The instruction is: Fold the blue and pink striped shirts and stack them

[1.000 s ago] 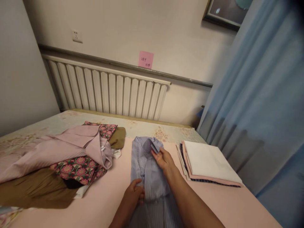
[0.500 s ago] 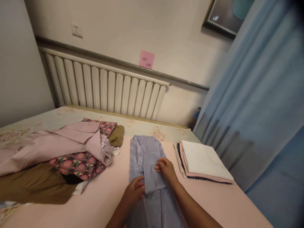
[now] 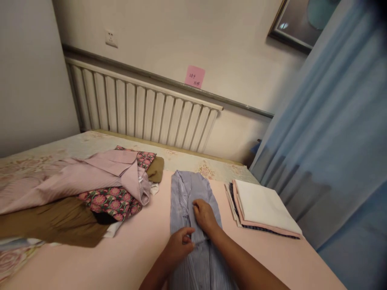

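A blue-grey striped shirt (image 3: 201, 183) lies lengthwise before me, with its sides folded in to a long narrow strip and a sleeve laid down along it. My right hand (image 3: 205, 216) rests on the folded sleeve, fingers curled at the sleeve's inner edge. Lower and to the left, my left hand (image 3: 180, 245) is beside the cuff end, thumb and forefinger apart with a gap between them. The shirt's lower part runs under my forearms and out of view at the bottom.
A stack of folded cloth (image 3: 266, 203), white on top, lies to the right. On the left is a loose heap with a pink shirt (image 3: 99, 171), flowered cloth (image 3: 111, 201) and brown cloth (image 3: 57, 221). A pink sheet (image 3: 136, 257) covers the bed; a blue curtain (image 3: 326, 133) hangs right.
My right hand has moved left across the sleeve, from its outer side to its inner edge. My left hand stays near the cuff. The view has shifted slightly.
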### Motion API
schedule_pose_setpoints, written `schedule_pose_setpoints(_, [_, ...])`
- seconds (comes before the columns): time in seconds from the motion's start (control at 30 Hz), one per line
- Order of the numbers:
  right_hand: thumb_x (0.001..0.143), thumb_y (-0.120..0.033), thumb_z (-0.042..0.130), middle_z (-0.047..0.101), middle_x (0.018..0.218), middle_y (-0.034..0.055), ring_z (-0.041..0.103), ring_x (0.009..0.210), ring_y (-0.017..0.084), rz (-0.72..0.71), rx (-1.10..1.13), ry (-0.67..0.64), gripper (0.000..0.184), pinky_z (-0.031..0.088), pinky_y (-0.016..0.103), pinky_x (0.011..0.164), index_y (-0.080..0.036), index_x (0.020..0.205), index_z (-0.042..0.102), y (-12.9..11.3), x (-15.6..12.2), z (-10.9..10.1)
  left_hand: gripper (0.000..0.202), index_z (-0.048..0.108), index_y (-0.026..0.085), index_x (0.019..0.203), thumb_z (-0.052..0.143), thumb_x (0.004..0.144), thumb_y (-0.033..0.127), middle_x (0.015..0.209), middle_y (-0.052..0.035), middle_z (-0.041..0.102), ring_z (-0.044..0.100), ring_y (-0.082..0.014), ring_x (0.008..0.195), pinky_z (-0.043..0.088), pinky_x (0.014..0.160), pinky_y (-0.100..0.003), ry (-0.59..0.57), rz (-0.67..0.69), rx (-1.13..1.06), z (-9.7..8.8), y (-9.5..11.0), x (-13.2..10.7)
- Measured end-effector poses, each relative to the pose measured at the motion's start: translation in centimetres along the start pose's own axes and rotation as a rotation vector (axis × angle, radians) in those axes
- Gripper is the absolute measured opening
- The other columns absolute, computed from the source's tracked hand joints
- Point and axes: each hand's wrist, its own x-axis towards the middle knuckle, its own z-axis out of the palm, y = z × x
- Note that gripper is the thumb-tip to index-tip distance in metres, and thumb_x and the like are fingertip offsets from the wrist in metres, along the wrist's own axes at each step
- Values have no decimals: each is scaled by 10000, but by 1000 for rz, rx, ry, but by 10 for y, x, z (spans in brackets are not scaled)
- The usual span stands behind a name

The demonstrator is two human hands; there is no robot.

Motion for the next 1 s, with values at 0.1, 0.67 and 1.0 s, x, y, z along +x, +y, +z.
schedule_pose_setpoints(0.1, [830,-127,462,670,949,79,597,912,193,52,-72,4,214,399,256,837,-169,953,632,-1,28,8,529,630,107,1146,615,626,203,930,-76,665,612,-202,848,458,772,-299,5,36,93,3,-4,-2])
schedule_pose_setpoints(0.67, [834,-78,458,672,973,180,631,909,229,254,-287,-93,244,403,292,757,-93,966,663,6,94,45,528,617,99,1173,557,657,194,1020,-105,663,620,-223,929,448,844,-313,-25,3,192,2,3,-11])
schedule_pose_setpoints(1.0, [804,-101,461,719,842,116,638,787,194,280,-142,0,255,398,248,687,-120,864,709,-3,107,42,303,660,138,922,498,667,157,842,-43,673,615,-191,814,443,755,-290,95,11,130,6,-4,-4])
